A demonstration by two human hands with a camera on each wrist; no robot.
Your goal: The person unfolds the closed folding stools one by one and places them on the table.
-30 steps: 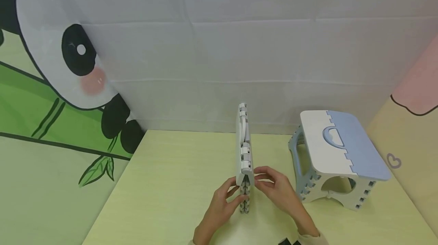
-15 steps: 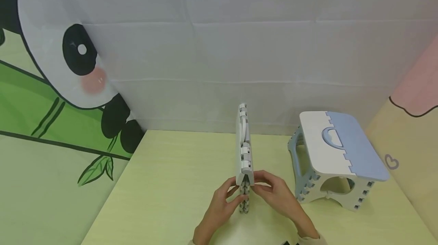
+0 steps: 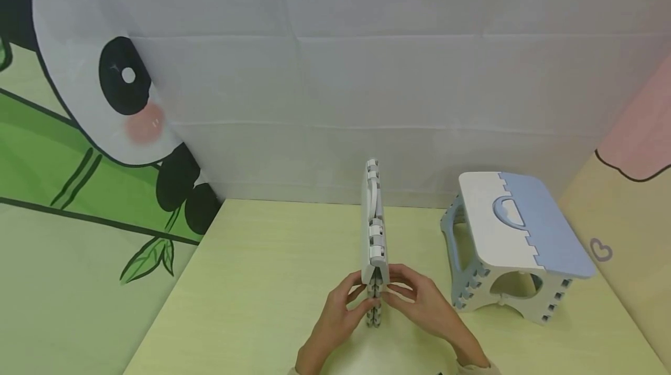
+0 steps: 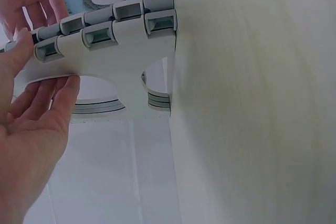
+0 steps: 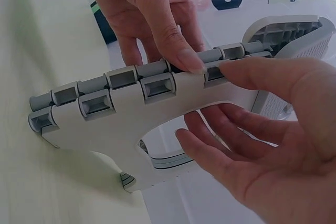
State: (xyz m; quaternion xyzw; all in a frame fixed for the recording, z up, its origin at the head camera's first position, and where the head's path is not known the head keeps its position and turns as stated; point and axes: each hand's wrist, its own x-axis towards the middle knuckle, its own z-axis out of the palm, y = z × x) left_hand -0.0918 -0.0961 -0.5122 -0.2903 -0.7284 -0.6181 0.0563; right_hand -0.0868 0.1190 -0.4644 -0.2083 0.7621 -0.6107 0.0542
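Note:
A folded white-and-grey step stool stands on edge on the table, its hinged side towards me. My left hand grips its lower near part from the left, with the thumb on the hinge edge. From the right, my right hand grips the same part. The right wrist view shows the right thumb on the hinges of the folded stool and that hand's other fingers at the leg cutout. In the left wrist view, the left fingers curl at the cutout from the other side.
An unfolded step stool, white and light blue with a handle in its top, stands to the right on the pale yellow table. Behind the table hangs a white cloth; a printed panda is at the left.
My right hand has moved in towards the folded stool, its thumb shifting from the right side to the hinge edge. The left hand and the folded stool have kept their places.

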